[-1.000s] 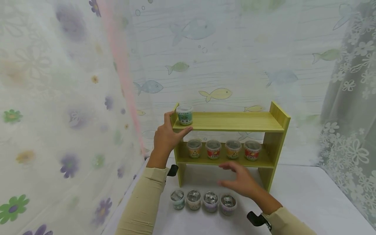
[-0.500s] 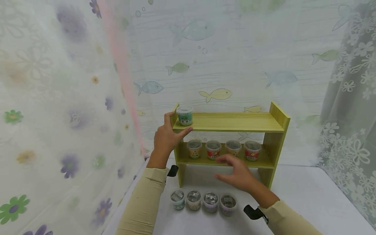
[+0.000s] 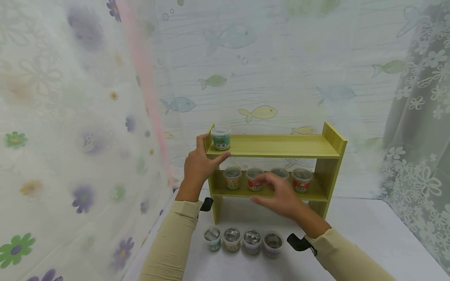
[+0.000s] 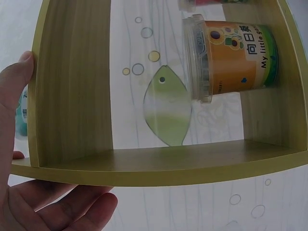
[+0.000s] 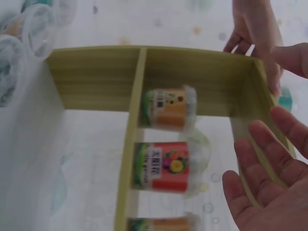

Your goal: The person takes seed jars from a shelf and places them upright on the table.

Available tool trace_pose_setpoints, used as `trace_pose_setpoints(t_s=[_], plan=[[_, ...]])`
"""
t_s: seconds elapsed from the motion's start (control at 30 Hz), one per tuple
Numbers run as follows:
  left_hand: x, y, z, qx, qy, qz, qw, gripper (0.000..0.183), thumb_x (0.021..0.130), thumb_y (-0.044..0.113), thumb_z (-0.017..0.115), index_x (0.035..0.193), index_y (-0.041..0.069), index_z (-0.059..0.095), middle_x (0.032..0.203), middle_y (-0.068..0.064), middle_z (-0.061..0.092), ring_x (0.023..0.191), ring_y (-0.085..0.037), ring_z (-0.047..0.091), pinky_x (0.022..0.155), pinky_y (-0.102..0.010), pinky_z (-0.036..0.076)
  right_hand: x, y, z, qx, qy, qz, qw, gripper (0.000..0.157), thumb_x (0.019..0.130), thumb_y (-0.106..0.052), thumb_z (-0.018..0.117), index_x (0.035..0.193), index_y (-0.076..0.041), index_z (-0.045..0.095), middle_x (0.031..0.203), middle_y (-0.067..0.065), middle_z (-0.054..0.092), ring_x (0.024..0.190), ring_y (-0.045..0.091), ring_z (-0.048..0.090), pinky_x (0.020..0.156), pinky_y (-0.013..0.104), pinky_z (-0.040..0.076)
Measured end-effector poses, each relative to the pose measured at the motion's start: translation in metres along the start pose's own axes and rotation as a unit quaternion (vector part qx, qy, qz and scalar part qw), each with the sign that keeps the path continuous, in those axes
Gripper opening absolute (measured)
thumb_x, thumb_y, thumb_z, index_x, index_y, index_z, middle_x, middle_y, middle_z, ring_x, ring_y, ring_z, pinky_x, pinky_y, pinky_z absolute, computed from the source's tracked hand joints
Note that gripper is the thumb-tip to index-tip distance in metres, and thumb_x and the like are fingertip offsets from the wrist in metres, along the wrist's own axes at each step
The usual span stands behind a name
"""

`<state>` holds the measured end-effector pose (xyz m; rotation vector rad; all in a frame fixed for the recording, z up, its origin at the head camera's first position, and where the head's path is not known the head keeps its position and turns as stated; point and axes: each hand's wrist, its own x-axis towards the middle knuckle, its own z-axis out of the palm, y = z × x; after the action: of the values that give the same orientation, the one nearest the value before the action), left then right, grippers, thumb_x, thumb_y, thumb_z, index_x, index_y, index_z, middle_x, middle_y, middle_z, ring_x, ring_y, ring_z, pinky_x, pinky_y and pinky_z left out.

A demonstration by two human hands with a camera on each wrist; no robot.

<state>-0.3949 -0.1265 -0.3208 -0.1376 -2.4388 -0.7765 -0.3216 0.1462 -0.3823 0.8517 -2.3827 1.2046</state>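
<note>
My left hand (image 3: 199, 164) holds the top left corner of a small yellow-green wooden shelf (image 3: 281, 146). Its thumb lies along the front edge of the top board, and the other fingers are round the outside of the side panel. Close to it on the top board stands a clear-lidded cup with a green label (image 3: 221, 139). My right hand (image 3: 279, 197), fingers spread and bent a little, hovers before the middle board with nothing in its grasp. Behind it is a red-labelled cup (image 5: 166, 166); an orange-labelled cup (image 4: 236, 57) stands at that board's left end.
Farther right on the middle board is another red-labelled cup (image 3: 301, 180). On the white tabletop (image 3: 369, 234), several lidded cups stand in a row before the shelf, among them a purple-banded cup (image 3: 252, 242). A fish-print curtain (image 3: 261, 70) hangs behind.
My right hand has moved left and up, from below the middle board to in front of its cups. The left hand, shelf and cups have stayed where they were.
</note>
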Motion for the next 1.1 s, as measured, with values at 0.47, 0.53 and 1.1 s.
trace_pose_setpoints(t_s=[0.47, 0.53, 1.1], plan=[[0.0, -0.002, 0.001, -0.003, 0.001, 0.003, 1.0, 0.107, 0.073, 0.09, 0.061, 0.155, 0.029, 0.028, 0.092, -0.017, 0.072, 0.065, -0.031, 0.064, 0.056, -0.042, 0.05, 0.022, -0.019, -0.008, -0.039, 0.031, -0.049, 0.998, 0.042, 0.089, -0.034, 0.082, 0.125, -0.019, 0.069, 0.123, -0.006, 0.07, 0.115, 0.017, 0.067, 0.097, 0.048, 0.056], [0.001, -0.002, 0.001, -0.004, 0.0, 0.003, 1.0, 0.108, 0.073, 0.091, 0.061, 0.155, 0.03, 0.028, 0.094, -0.017, 0.072, 0.066, -0.032, 0.065, 0.058, -0.043, 0.051, 0.024, -0.022, -0.008, -0.037, 0.035, -0.051, 0.997, 0.04, 0.09, -0.034, 0.081, 0.125, -0.019, 0.068, 0.123, -0.004, 0.07, 0.115, 0.018, 0.067, 0.096, 0.05, 0.055], [-0.001, -0.002, 0.003, -0.006, 0.006, -0.002, 1.0, 0.106, 0.073, 0.087, 0.065, 0.154, 0.03, 0.028, 0.098, -0.016, 0.073, 0.073, -0.033, 0.068, 0.063, -0.045, 0.054, 0.059, -0.04, -0.011, -0.041, 0.076, -0.103, 0.991, 0.036, 0.09, -0.027, 0.08, 0.122, -0.012, 0.069, 0.12, 0.004, 0.07, 0.112, 0.023, 0.067, 0.091, 0.047, 0.059]])
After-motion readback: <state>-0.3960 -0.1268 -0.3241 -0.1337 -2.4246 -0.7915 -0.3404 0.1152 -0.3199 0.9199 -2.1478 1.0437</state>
